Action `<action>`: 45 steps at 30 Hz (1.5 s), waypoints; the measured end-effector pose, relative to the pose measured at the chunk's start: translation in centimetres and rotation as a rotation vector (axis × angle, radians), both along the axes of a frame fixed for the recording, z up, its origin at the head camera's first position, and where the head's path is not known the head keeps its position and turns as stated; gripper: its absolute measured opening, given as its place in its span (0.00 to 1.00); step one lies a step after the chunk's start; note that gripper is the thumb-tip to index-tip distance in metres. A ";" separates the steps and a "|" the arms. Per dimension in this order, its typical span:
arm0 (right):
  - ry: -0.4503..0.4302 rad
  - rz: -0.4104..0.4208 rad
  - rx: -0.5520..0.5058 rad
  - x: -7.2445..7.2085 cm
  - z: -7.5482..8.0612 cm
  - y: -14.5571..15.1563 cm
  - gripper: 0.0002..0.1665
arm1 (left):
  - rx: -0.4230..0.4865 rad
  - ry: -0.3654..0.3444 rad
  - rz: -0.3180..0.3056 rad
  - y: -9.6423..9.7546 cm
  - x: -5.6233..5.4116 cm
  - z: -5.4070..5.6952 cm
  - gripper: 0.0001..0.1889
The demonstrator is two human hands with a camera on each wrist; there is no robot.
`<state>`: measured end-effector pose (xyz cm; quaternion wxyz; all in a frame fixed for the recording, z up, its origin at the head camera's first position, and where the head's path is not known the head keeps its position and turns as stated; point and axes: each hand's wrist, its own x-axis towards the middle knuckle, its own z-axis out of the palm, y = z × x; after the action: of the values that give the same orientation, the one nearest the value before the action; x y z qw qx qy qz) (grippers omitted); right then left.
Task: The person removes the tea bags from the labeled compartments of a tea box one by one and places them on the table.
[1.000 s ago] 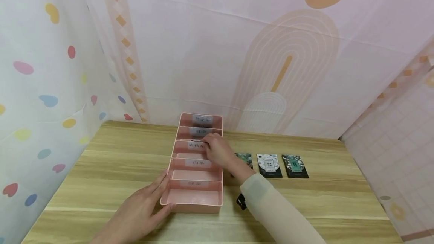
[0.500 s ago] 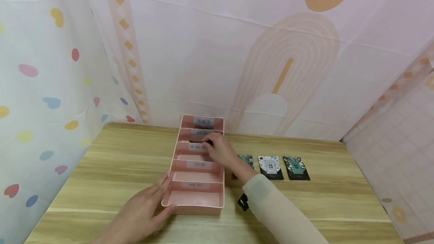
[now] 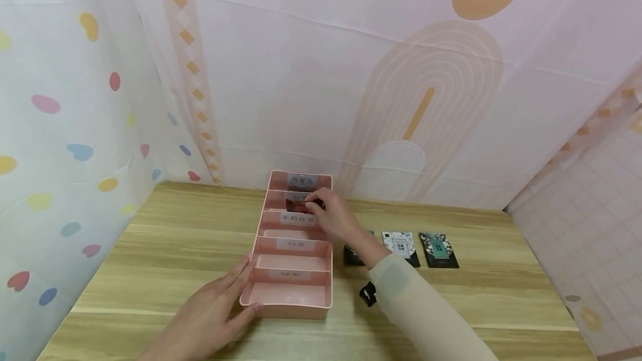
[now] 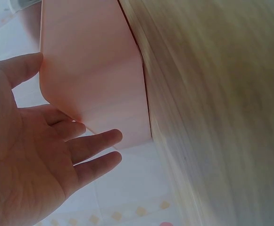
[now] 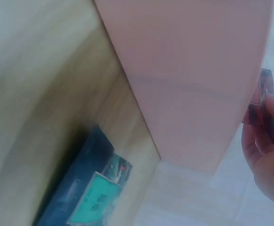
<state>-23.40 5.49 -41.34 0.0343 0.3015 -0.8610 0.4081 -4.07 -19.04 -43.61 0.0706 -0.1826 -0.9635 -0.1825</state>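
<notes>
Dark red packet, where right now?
Head view: the dark red packet is pinched by the right hand at the second compartment from the far end of the pink box, left of the flat packets.

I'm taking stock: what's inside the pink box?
The pink box shows pink floor in its nearest three compartments. Something dark shows in the farthest; a divider hides its bottom. The right hand pinches a dark red packet at the second-farthest, covering part.

The box [image 3: 293,311] stands on the table [image 3: 195,227] — three packets [image 3: 399,248] lie right of it (in a row), the curtain [image 3: 301,71] behind.
</notes>
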 end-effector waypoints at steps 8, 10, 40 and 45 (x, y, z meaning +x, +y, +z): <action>0.035 -0.022 -0.047 -0.3 1.3 0.9 0.06 | 0.000 -0.003 -0.005 0.0 -0.1 -0.1 0.38; 0.047 -0.030 -0.070 -0.4 1.7 1.1 0.06 | -0.001 0.001 -0.007 0.1 -0.1 -0.1 0.38; 0.174 -0.121 -0.170 0.7 5.0 6.3 0.05 | 0.007 0.036 -0.022 0.1 -0.2 -0.2 0.38; 0.185 -0.114 -0.183 1.2 5.0 7.6 0.05 | 0.006 0.053 -0.031 0.1 -0.4 -0.3 0.38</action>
<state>-22.17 13.14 -36.38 0.1638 0.2839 -0.8293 0.4527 -4.43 -18.94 -43.91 0.0935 -0.2019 -0.9579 -0.1814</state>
